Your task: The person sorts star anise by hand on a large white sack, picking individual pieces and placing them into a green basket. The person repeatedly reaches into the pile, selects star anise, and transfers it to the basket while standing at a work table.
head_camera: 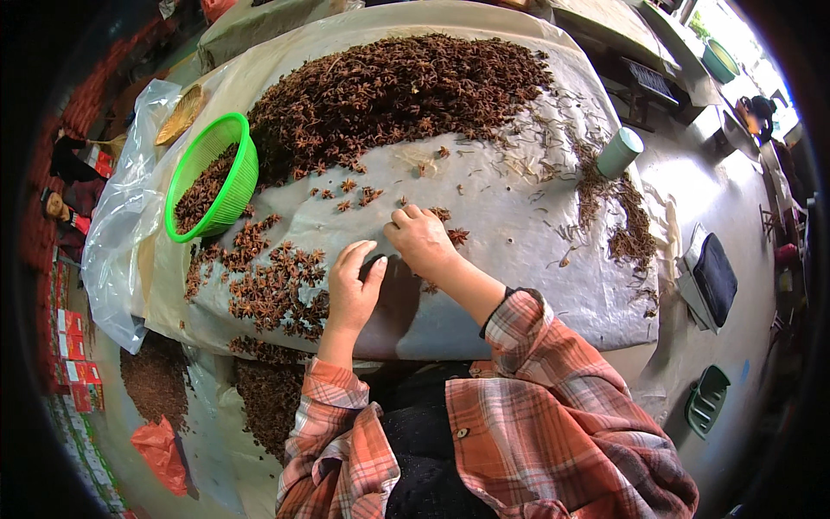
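My left hand (353, 282) hovers over the sheet-covered table (473, 298), its thumb and fingers apart and nothing visible between them. To its left lies a loose spread of star anise (279, 285). My right hand (423, 241) is farther forward, fingers curled down toward the sheet. Its fingertips are partly hidden, so whether it pinches a piece cannot be told. Close beside it are single star anise pods (458, 236), with several more (348, 185) just beyond. A large heap of star anise (402, 84) covers the far part of the table.
A bright green plastic basket (245, 175) holding star anise tilts at the left. Stems and debris (626, 220) lie at the right around a pale green cylindrical container (620, 153). A red plastic bag (160, 454) and brown piles (154, 376) are on the floor. Other people are farther off.
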Motion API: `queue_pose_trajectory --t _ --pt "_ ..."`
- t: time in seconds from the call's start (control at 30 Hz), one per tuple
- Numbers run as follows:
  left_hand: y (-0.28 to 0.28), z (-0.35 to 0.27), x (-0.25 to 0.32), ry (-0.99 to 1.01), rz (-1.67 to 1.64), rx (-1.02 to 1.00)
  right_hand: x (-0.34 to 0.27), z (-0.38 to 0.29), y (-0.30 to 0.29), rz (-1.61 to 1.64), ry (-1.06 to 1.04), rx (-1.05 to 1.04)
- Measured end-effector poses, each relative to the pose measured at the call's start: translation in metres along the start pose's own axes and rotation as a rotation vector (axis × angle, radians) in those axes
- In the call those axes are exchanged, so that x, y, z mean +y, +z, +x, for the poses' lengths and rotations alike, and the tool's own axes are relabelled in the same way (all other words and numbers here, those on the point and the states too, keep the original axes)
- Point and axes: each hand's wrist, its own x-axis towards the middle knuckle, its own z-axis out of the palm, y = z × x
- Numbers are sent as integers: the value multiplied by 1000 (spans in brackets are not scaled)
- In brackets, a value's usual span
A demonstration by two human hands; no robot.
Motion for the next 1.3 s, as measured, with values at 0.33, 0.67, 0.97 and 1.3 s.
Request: queue_pose_trajectory --t 0.33,0.67,0.97,1.3 --pt "49 33 -12 -122 -158 67 39 -17 -22 261 44 374" --pt "102 91 -8 303 452 -419 121 -100 -47 -119 529 187" --pt "93 99 -1 370 634 -558 111 -96 -38 82 486 329" --pt "98 101 -6 509 610 -493 121 -100 -29 138 359 470"
